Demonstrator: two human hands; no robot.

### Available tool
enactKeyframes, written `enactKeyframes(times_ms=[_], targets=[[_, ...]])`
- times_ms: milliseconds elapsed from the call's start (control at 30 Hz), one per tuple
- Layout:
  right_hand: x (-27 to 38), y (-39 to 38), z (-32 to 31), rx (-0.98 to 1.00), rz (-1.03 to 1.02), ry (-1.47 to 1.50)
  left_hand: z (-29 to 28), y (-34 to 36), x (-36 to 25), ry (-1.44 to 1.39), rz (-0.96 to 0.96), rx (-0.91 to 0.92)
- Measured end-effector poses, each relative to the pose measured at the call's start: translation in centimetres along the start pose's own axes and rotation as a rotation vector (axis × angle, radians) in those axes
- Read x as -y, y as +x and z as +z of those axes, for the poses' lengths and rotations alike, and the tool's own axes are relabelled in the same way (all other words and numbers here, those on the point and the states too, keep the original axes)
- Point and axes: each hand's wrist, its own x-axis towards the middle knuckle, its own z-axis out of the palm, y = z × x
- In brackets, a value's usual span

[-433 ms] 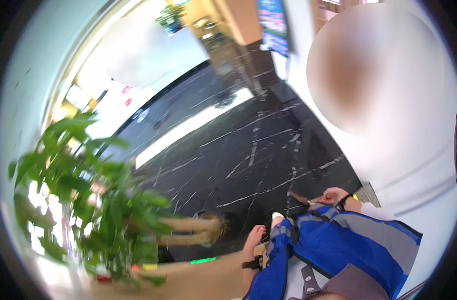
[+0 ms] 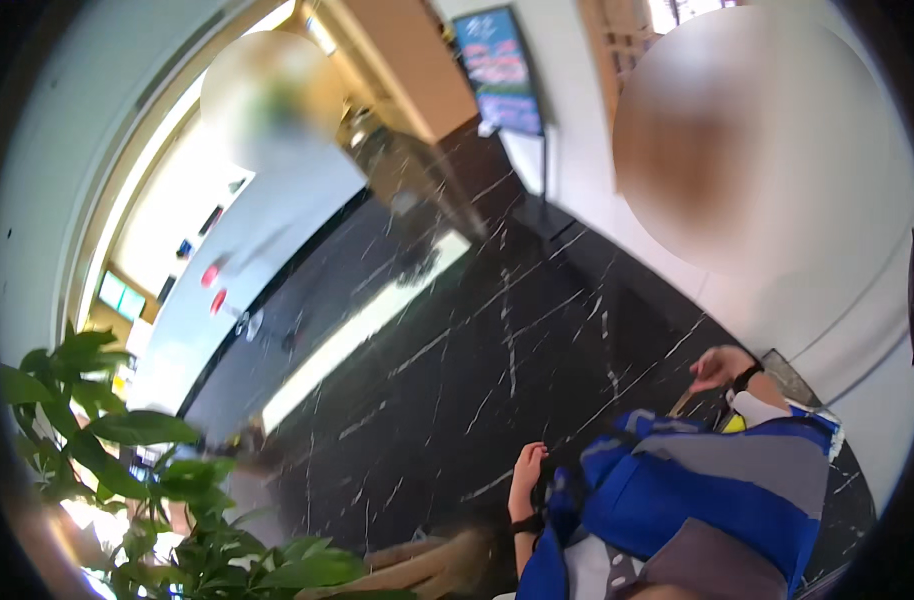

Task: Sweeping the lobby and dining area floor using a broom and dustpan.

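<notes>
My left hand (image 2: 527, 464) hangs at the lower middle, fingers loosely bent and nothing visible in them, a black band on its wrist. It is beside my blue and grey garment (image 2: 707, 480). My right hand (image 2: 719, 366), also with a black wristband, is farther up and right, above the garment's edge. Its fingers are closed around a thin brownish thing that I cannot make out, pointing down-left. A small yellow item (image 2: 734, 423) shows beneath that wrist.
Dark veined floor (image 2: 447, 400) spreads ahead. A leafy plant (image 2: 147, 430) stands at left, pale brown trunks (image 2: 427, 560) low in view. A white counter (image 2: 217, 280) lies back left. A screen sign (image 2: 497, 70) on a stand is beside the white curved wall (image 2: 827, 310) at right.
The plant has shifted down-left in view and the sign has shifted left. My right hand has moved up and right; my left hand sits slightly right of where it was.
</notes>
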Motion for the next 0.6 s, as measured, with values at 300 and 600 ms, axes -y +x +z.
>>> enactKeyframes(times_ms=[300, 600], targets=[[8.3, 21.4, 9.0, -0.097, 0.093, 0.456, -10.4, 2.5, -0.3, -0.611, -0.185, -0.441], [7.5, 45.2, 6.3, -0.578, -0.165, -1.198, -18.4, 12.0, 3.7, -0.452, -0.379, -0.481]])
